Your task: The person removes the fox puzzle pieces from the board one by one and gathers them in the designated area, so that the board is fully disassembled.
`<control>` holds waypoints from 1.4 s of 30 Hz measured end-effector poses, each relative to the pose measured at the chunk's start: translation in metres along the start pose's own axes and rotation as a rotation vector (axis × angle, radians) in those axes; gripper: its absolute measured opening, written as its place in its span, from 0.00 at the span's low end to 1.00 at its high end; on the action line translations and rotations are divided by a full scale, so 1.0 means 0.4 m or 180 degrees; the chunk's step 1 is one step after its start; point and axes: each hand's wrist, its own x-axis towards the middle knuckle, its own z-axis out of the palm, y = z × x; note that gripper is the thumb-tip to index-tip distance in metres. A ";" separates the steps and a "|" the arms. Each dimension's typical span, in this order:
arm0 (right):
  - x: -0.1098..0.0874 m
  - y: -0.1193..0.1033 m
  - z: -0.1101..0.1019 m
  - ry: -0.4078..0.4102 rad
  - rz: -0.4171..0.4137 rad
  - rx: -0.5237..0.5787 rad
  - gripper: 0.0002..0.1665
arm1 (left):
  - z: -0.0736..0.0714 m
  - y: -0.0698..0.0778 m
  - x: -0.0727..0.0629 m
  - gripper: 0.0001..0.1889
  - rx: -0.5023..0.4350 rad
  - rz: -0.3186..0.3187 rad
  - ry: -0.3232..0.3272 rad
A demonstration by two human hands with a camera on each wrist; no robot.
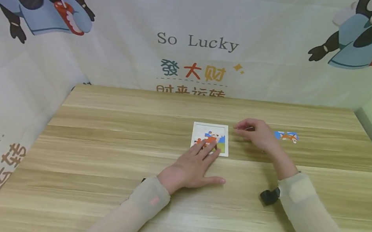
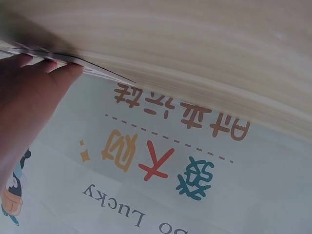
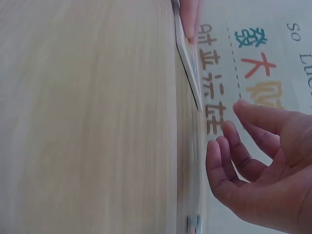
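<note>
A jigsaw puzzle in a white square frame (image 1: 227, 147) lies on the table, partly filled with coloured pieces (image 1: 218, 137). My left hand (image 1: 189, 169) rests on the puzzle's lower part with spread, straight fingers and covers some of the picture. In the left wrist view, those fingers (image 2: 63, 78) press against the thin board. My right hand (image 1: 257, 134) is just right of the frame, above the table. Its fingers bend loosely, and the right wrist view shows a gap between the fingertips (image 3: 238, 105) with nothing held.
Loose puzzle pieces (image 1: 287, 136) with an orange animal on blue lie right of my right hand. The wooden table (image 1: 116, 130) meets a printed cloth backdrop (image 1: 124, 24) at its back, with more cloth at both sides.
</note>
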 end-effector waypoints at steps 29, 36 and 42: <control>0.080 -0.068 0.104 -0.0672 -0.0532 -0.0452 0.13 | 0.002 0.001 0.002 0.47 0.0053 -0.0010 0.0080; 0.085 -0.075 0.114 -0.0563 -0.0267 -0.0205 0.11 | 0.002 0.002 0.001 0.46 0.0017 -0.0041 0.0086; 0.096 -0.083 0.123 -0.0470 -0.0147 -0.0225 0.08 | 0.003 0.000 0.003 0.46 -0.0004 -0.0023 0.0108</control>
